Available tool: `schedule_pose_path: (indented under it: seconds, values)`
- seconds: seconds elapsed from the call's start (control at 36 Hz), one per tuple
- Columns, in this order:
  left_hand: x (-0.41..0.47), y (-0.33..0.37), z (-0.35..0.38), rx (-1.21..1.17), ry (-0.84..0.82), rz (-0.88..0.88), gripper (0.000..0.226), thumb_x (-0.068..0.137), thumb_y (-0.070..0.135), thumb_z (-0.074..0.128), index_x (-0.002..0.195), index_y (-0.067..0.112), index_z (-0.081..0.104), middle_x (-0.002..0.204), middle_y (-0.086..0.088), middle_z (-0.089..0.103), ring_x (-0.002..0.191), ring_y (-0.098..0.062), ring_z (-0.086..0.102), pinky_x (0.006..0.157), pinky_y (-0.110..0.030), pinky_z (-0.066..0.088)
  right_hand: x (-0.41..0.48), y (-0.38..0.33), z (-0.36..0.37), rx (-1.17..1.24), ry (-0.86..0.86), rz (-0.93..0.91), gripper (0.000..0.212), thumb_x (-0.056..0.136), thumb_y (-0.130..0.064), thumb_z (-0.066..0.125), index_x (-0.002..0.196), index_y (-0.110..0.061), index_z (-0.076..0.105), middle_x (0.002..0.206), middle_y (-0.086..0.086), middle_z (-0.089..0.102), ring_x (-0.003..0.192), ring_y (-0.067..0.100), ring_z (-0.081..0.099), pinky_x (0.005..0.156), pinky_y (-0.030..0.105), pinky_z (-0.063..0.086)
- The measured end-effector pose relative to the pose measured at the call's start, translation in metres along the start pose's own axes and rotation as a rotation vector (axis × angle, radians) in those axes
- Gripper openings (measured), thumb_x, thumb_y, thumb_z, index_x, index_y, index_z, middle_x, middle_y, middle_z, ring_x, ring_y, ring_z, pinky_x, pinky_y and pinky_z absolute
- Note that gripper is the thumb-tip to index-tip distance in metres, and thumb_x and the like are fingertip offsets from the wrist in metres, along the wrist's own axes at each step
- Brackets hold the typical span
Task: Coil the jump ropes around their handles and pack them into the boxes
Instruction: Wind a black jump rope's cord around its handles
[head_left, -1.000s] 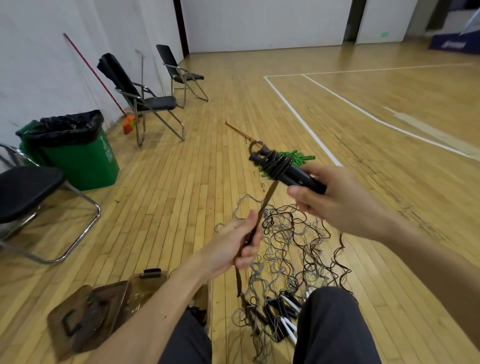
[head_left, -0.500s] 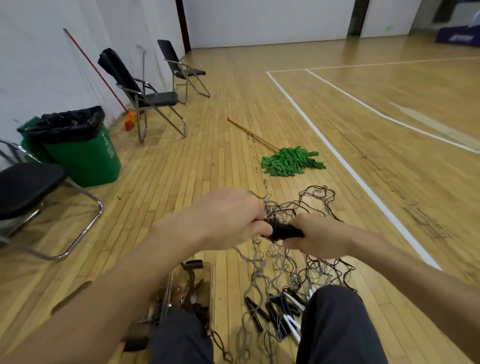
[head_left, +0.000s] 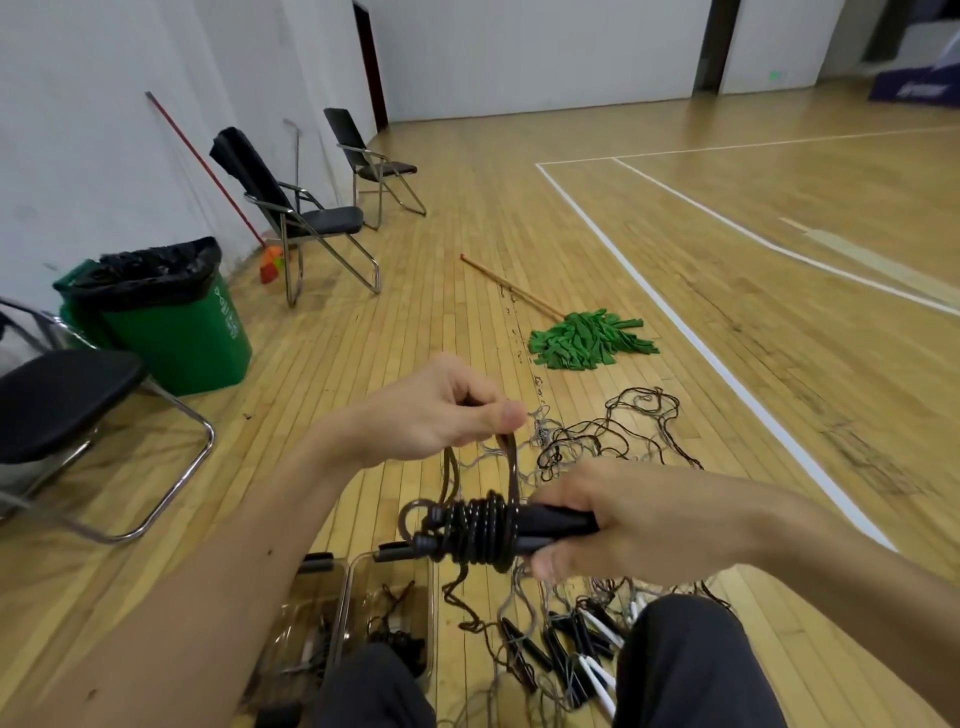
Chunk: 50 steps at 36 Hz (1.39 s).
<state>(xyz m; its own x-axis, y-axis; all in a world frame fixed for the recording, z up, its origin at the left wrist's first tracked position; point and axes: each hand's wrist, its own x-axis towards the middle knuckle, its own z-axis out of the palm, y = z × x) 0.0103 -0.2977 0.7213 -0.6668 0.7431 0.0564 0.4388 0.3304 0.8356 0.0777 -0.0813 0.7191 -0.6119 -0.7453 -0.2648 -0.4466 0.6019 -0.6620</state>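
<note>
My right hand (head_left: 639, 519) grips a pair of black jump-rope handles (head_left: 550, 527) held level, with several dark turns of rope (head_left: 475, 530) wound round their left half. Above it my left hand (head_left: 441, 410) pinches the free brown rope strand (head_left: 511, 462), which runs taut down to the coil. A tangle of loose ropes (head_left: 608, 436) lies on the floor beyond. More black and white handles (head_left: 576, 644) lie between my knees. A clear plastic box (head_left: 384, 608) sits open on the floor below the coil, with dark items inside.
A green mop (head_left: 587, 340) lies on the wooden floor ahead. A green bin (head_left: 171, 327) and folding chairs (head_left: 306, 218) stand along the left wall, one chair (head_left: 62, 395) close at my left. My knees (head_left: 691, 670) fill the bottom edge.
My left hand has risen from the handles and now pulls the strand up above the coil. The right hand has lowered, and the handles lie level in plain sight.
</note>
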Motion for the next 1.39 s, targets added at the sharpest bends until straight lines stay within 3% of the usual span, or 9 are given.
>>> schedule_pose_path:
  seconds: [0.11,0.25,0.42,0.53,0.64,0.86,1.06,1.28,1.39]
  values:
    - [-0.005,-0.016,0.002,-0.140,0.068,-0.028,0.074,0.088,0.057,0.062,0.070,-0.015,0.052,0.056,-0.019,0.035,0.052,-0.033,0.029,0.053,-0.028,0.031,0.000,0.000,-0.002,0.037,0.071,-0.044,0.025,0.100,-0.036,0.061,0.087,-0.014,0.058,0.069,0.006,0.052,0.057,0.016,0.046,0.053,0.036,0.038]
    - [-0.004,-0.035,0.012,-0.270,0.126,-0.029,0.061,0.085,0.059,0.064,0.068,0.001,0.060,0.057,0.005,0.058,0.047,-0.009,0.051,0.050,-0.014,0.042,0.004,0.002,0.000,0.148,0.189,-0.097,0.023,0.100,-0.029,0.061,0.091,-0.009,0.058,0.068,-0.002,0.059,0.057,0.015,0.057,0.057,0.030,0.049]
    - [-0.019,-0.042,0.028,-0.299,0.253,-0.173,0.044,0.104,0.046,0.043,0.094,0.006,0.060,0.073,-0.021,0.047,0.068,-0.021,0.045,0.070,-0.028,0.047,0.009,0.006,0.003,0.213,0.310,-0.089,0.015,0.102,-0.027,0.057,0.099,-0.012,0.061,0.077,-0.005,0.071,0.070,0.011,0.070,0.060,0.027,0.053]
    - [-0.013,-0.034,0.035,-0.339,0.289,-0.285,0.031,0.108,0.014,0.030,0.095,0.001,0.056,0.056,0.001,0.038,0.052,-0.011,0.036,0.057,-0.024,0.039,0.011,0.010,0.005,0.228,0.387,-0.078,0.010,0.102,-0.028,0.057,0.098,-0.020,0.061,0.088,-0.003,0.074,0.080,0.009,0.072,0.069,0.038,0.058]
    - [-0.011,-0.032,0.043,-0.407,0.297,-0.266,0.050,0.105,0.032,0.038,0.109,-0.015,0.054,0.058,-0.001,0.039,0.050,-0.013,0.034,0.051,-0.023,0.038,0.014,0.016,0.006,0.258,0.496,-0.065,0.009,0.101,-0.026,0.058,0.094,-0.022,0.062,0.074,-0.002,0.070,0.065,0.014,0.068,0.058,0.031,0.054]
    - [-0.014,-0.036,0.065,-0.493,0.234,-0.342,0.040,0.101,0.044,0.037,0.092,0.008,0.054,0.057,0.003,0.042,0.051,-0.014,0.038,0.053,-0.024,0.039,0.023,0.031,0.009,0.285,0.778,0.031,0.008,0.097,-0.027,0.066,0.101,-0.021,0.062,0.065,0.002,0.069,0.049,0.012,0.060,0.048,0.026,0.050]
    - [-0.022,-0.037,0.079,-0.243,0.249,-0.414,0.050,0.095,0.057,0.037,0.078,0.013,0.055,0.053,0.008,0.036,0.048,-0.011,0.030,0.049,-0.022,0.027,0.019,0.053,-0.013,0.072,0.878,0.206,0.014,0.098,-0.032,0.065,0.102,-0.019,0.064,0.071,0.000,0.070,0.051,0.011,0.063,0.046,0.026,0.050]
    - [-0.024,0.003,0.086,0.771,0.169,-0.278,0.033,0.107,0.044,0.029,0.095,0.021,0.050,0.075,0.008,0.052,0.062,-0.007,0.049,0.058,-0.023,0.041,0.036,0.077,0.003,-0.085,0.702,0.383,0.017,0.101,-0.036,0.060,0.096,-0.019,0.060,0.068,-0.005,0.060,0.050,0.009,0.051,0.042,0.014,0.032]
    - [-0.022,0.011,0.059,0.888,0.111,-0.282,0.037,0.106,0.044,0.030,0.097,0.018,0.054,0.075,0.007,0.054,0.058,-0.007,0.050,0.056,-0.018,0.045,0.039,0.073,0.006,-0.107,0.615,0.412,0.017,0.101,-0.036,0.060,0.100,-0.019,0.060,0.071,-0.004,0.059,0.052,0.010,0.050,0.046,0.019,0.032]
